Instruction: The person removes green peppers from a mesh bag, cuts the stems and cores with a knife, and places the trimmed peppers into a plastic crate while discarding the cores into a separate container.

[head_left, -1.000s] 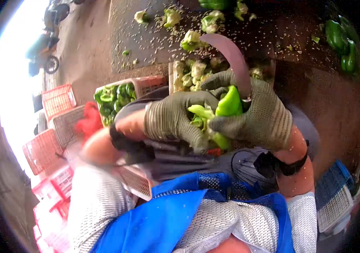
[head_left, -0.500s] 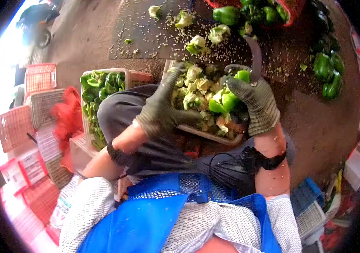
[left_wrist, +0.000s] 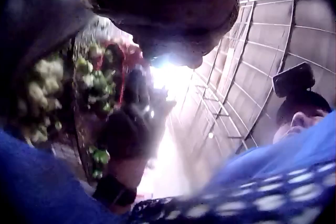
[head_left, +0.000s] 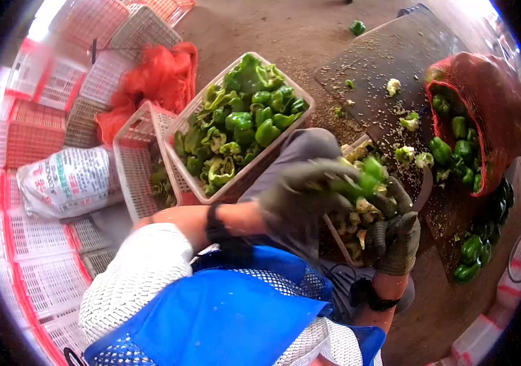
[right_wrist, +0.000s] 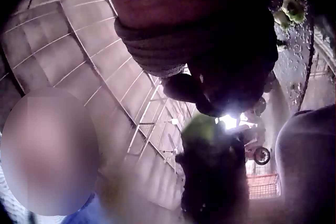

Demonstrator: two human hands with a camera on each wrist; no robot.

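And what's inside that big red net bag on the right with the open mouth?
Green peppers show at the open mouth of the red net bag. Deeper in, the netting hides what's there, so I can't tell.

Floor: I see brown, bare ground [head_left: 236,30] from my head feed, carrying everything here.
Dark sheet: spread flat on that ground [head_left: 364,64], strewn with pale seeds [head_left: 364,79].
Cores: I make out several pale-green cores [head_left: 393,86] lying apart on the sheet.
Net sack: the red sack [head_left: 498,104] lies on its side, mouth open over green peppers [head_left: 459,128]; how much rests on the sheet, I can't tell.
Loose peppers: a cluster [head_left: 471,251] lies below the sack; a lone pepper [head_left: 357,27] sits beyond the sheet's far edge.
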